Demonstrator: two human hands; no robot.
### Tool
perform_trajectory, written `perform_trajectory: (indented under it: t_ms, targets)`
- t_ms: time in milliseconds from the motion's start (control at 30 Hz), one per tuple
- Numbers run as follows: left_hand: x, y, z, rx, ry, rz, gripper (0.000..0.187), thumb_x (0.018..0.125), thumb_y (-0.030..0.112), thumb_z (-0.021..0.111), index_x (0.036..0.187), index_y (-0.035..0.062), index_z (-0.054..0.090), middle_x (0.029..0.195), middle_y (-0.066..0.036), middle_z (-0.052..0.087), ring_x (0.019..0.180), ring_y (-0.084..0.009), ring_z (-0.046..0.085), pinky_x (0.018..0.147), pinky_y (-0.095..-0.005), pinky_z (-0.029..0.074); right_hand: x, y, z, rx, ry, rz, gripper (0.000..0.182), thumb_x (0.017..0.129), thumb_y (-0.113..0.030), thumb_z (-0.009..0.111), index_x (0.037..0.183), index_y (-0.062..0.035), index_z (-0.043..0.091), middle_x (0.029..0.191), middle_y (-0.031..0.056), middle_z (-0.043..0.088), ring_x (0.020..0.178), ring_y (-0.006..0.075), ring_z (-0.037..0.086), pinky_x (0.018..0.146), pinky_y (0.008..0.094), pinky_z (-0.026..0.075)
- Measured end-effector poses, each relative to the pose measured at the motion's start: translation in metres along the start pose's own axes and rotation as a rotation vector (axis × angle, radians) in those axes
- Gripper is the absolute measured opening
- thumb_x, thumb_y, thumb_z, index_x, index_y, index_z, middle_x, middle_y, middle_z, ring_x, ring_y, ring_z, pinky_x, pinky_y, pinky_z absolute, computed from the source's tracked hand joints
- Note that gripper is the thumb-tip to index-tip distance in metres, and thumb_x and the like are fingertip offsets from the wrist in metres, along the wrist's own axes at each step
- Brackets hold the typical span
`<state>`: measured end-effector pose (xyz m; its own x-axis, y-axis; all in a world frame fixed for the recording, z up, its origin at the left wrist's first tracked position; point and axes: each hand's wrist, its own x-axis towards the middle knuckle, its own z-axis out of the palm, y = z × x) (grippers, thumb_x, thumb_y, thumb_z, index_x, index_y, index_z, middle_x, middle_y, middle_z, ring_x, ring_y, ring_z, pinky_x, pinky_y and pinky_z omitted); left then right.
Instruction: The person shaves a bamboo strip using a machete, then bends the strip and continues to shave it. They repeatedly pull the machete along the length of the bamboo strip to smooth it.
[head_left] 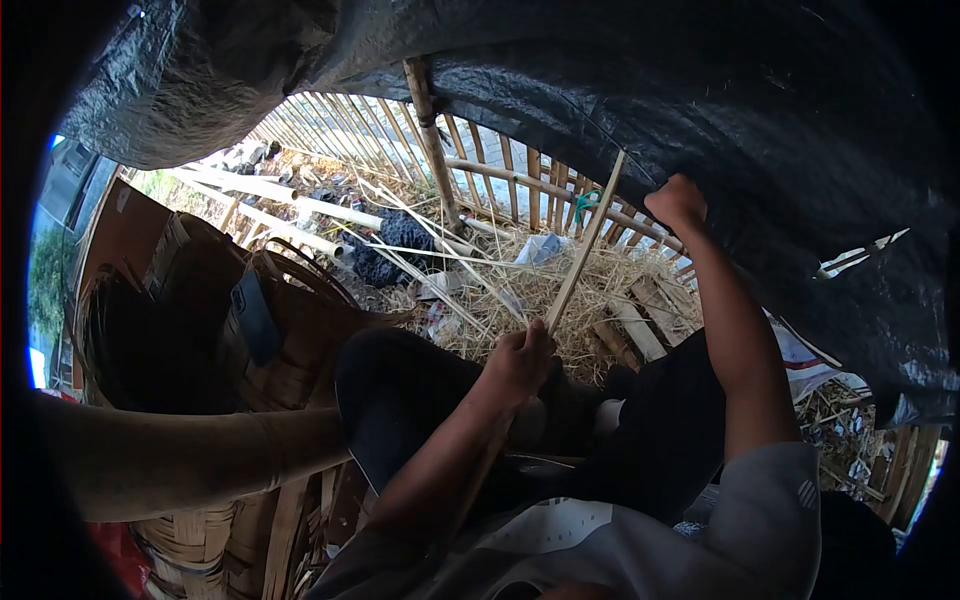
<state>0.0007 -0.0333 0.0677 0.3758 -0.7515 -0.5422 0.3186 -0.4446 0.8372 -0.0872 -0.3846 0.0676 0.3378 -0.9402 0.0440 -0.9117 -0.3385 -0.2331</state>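
My left hand (pixel 520 362) is closed around a long, pale bamboo strip (pixel 588 250). The strip slants up and away from my lap, its upper end close to the black tarp. Higher up and to the right, my right hand (pixel 678 205) makes a fist in front of the tarp (pixel 800 110), apart from the strip. A thin dark line runs from near this fist up and left. Whether the fist holds it, I cannot make out. My bent knees (pixel 400 385) are below the strip.
A bamboo fence (pixel 500 170) with an upright post (pixel 432 150) stands ahead. Straw and shavings (pixel 590 290) cover the ground, with cut bamboo poles (pixel 330 212) at the left. A woven basket (pixel 150 330), a phone (pixel 255 318) and a thick bamboo pole (pixel 190 450) are at my left.
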Motion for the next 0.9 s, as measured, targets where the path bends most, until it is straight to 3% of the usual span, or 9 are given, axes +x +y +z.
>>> perform_trajectory:
  t_ms: [67,267,367,467,567,600,700,800,900]
  targets:
    - [0.003,-0.006,0.005,-0.034,-0.034,-0.058,0.052,0.106,0.042,0.041,0.074,0.0049,0.057,0.059,0.000,0.051,0.046,-0.0090,0.046,0.043,-0.0272,0.037,0.001,0.008,-0.002,-0.006,-0.022,0.055,0.035,0.066,-0.021,0.070,0.097,-0.0053,0.074,0.105,0.0175,0.071,0.102,0.0332,0.068,0.087,0.0425,0.056]
    - [0.002,-0.018,-0.002,-0.003,0.009,-0.021,0.054,0.106,0.045,0.041,0.074,0.0036,0.059,0.062,-0.002,0.055,0.046,-0.0104,0.047,0.043,-0.0283,0.038,-0.017,0.012,-0.006,-0.126,0.058,-0.512,0.038,0.066,-0.022,0.068,0.100,-0.0072,0.074,0.104,0.0178,0.071,0.100,0.0342,0.068,0.086,0.0431,0.056]
    - [0.000,-0.024,-0.009,-0.093,-0.058,-0.032,0.046,0.106,0.042,0.041,0.077,0.0090,0.051,0.059,-0.001,0.049,0.041,-0.0126,0.047,0.034,-0.0281,0.036,-0.017,0.021,-0.003,-0.140,0.001,-0.519,0.041,0.067,-0.022,0.068,0.105,-0.0077,0.074,0.102,0.0178,0.071,0.101,0.0354,0.068,0.088,0.0441,0.055]
    - [-0.001,-0.034,-0.017,-0.285,-0.152,-0.091,0.046,0.106,0.043,0.041,0.078,0.0086,0.050,0.059,-0.001,0.049,0.040,-0.0143,0.047,0.033,-0.0289,0.036,-0.003,0.037,-0.004,-0.083,-0.014,-0.017,0.044,0.068,-0.024,0.067,0.107,-0.0049,0.073,0.107,0.0202,0.071,0.105,0.0360,0.067,0.090,0.0445,0.054]
    - [-0.002,-0.031,-0.028,-0.204,-0.163,-0.107,0.045,0.105,0.045,0.043,0.079,0.0084,0.050,0.059,-0.002,0.048,0.038,-0.0154,0.046,0.031,-0.0291,0.035,0.005,0.071,-0.004,0.040,-0.068,0.228,0.047,0.071,-0.022,0.063,0.112,0.0002,0.068,0.110,0.0205,0.069,0.108,0.0365,0.065,0.090,0.0451,0.053]
    - [-0.006,-0.022,-0.027,-0.156,-0.121,-0.095,0.046,0.105,0.045,0.043,0.078,0.0083,0.050,0.058,-0.002,0.048,0.037,-0.0155,0.046,0.031,-0.0291,0.035,0.003,0.078,-0.005,0.052,-0.022,0.227,0.047,0.070,-0.020,0.063,0.111,0.0031,0.067,0.100,0.0205,0.071,0.092,0.0335,0.071,0.077,0.0418,0.055]
    - [-0.003,-0.016,-0.019,-0.124,0.003,0.006,0.053,0.103,0.050,0.044,0.072,0.0074,0.051,0.053,-0.001,0.046,0.036,-0.0136,0.045,0.030,-0.0275,0.033,0.006,0.084,-0.009,0.153,-0.079,0.241,0.043,0.069,-0.018,0.066,0.105,0.0040,0.066,0.081,0.0171,0.070,0.069,0.0274,0.070,0.063,0.0387,0.053]
    - [-0.011,0.002,-0.015,-0.018,0.085,0.065,0.058,0.103,0.053,0.041,0.071,0.0057,0.052,0.052,-0.001,0.046,0.036,-0.0112,0.043,0.031,-0.0263,0.034,-0.024,0.052,-0.041,0.386,-0.177,0.246,0.039,0.066,-0.020,0.068,0.094,0.0062,0.067,0.091,0.0219,0.071,0.090,0.0339,0.071,0.079,0.0413,0.053]
    - [-0.008,-0.001,-0.014,-0.023,0.109,0.083,0.059,0.103,0.053,0.042,0.071,0.0052,0.053,0.052,-0.001,0.047,0.036,-0.0111,0.044,0.032,-0.0259,0.034,-0.034,0.044,-0.032,0.451,-0.076,0.106,0.036,0.065,-0.021,0.069,0.090,0.0058,0.066,0.084,0.0193,0.070,0.083,0.0313,0.070,0.077,0.0401,0.053]
